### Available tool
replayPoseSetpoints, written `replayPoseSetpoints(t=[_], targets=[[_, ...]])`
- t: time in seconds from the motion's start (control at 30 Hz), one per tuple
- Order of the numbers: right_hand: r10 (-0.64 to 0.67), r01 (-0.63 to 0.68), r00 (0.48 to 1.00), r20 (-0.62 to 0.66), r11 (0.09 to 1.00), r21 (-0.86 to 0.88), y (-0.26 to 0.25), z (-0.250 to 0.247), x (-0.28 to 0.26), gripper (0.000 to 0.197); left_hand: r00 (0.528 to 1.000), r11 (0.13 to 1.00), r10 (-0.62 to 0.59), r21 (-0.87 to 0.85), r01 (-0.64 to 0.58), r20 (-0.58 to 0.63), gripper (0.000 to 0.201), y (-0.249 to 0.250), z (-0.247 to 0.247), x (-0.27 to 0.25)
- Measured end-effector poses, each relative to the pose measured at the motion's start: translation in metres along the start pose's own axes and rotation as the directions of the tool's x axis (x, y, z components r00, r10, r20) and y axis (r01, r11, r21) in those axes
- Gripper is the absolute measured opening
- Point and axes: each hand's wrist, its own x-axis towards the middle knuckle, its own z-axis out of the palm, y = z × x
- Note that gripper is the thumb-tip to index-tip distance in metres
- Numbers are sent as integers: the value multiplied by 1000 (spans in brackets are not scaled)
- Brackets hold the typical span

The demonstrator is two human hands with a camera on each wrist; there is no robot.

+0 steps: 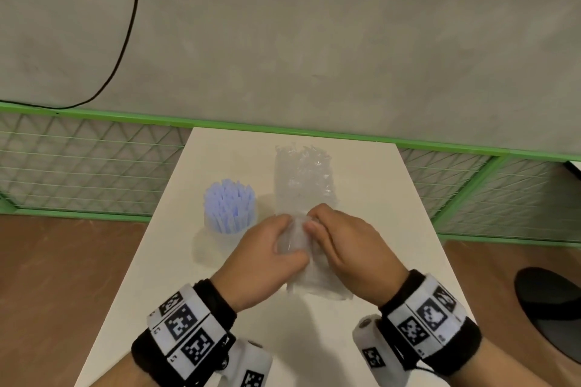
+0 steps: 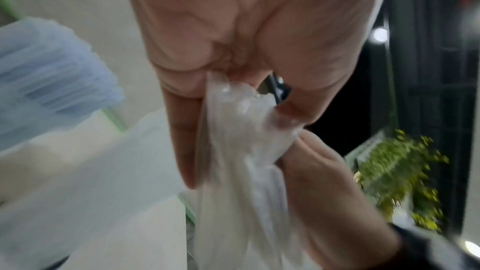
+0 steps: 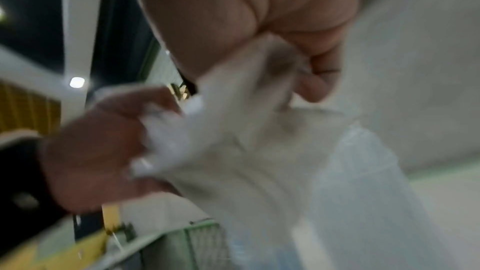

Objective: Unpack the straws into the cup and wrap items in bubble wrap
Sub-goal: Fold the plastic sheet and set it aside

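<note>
A clear cup (image 1: 229,231) full of pale blue straws (image 1: 229,204) stands left of centre on the white table (image 1: 371,173). A strip of bubble wrap (image 1: 304,179) lies lengthwise along the table's middle. Over its near part, my left hand (image 1: 270,256) and right hand (image 1: 341,240) meet, both pinching a crumpled piece of clear plastic (image 1: 297,240). In the left wrist view my left hand (image 2: 233,110) grips that clear plastic (image 2: 239,171) and the other hand (image 2: 324,182) holds it from below. The right wrist view is blurred; my right hand (image 3: 298,69) pinches the white plastic (image 3: 233,130).
A green-framed wire mesh fence (image 1: 88,166) runs behind the table, with a grey wall and a black cable (image 1: 129,25) above it. A black round object (image 1: 550,308) sits on the brown floor at the right.
</note>
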Motion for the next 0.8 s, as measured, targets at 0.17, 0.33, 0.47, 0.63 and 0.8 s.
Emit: replayPoseSetpoints(t=[0.17, 0.33, 0.47, 0.63, 0.8], targets=[[-36, 23, 987, -160, 996, -85, -3, 9, 14, 33, 996, 981, -86, -171, 89, 20, 50, 0, -2, -3], [26, -17, 979, -204, 999, 46, 6, 22, 28, 40, 999, 984, -50, -172, 47, -17, 30, -2, -12, -3], [39, 8, 977, -209, 975, 222, 12, 28, 35, 42, 997, 974, -17, -227, -1, -76, 35, -8, -20, -5], [279, -249, 955, 102, 564, 787, 8, 21, 34, 29, 987, 922, 69, -369, -119, -144, 52, -10, -33, -5], [305, -418, 879, 368, 118, 901, 8, 22, 29, 49, 958, 952, 252, -146, -271, -134, 51, -6, -36, -4]])
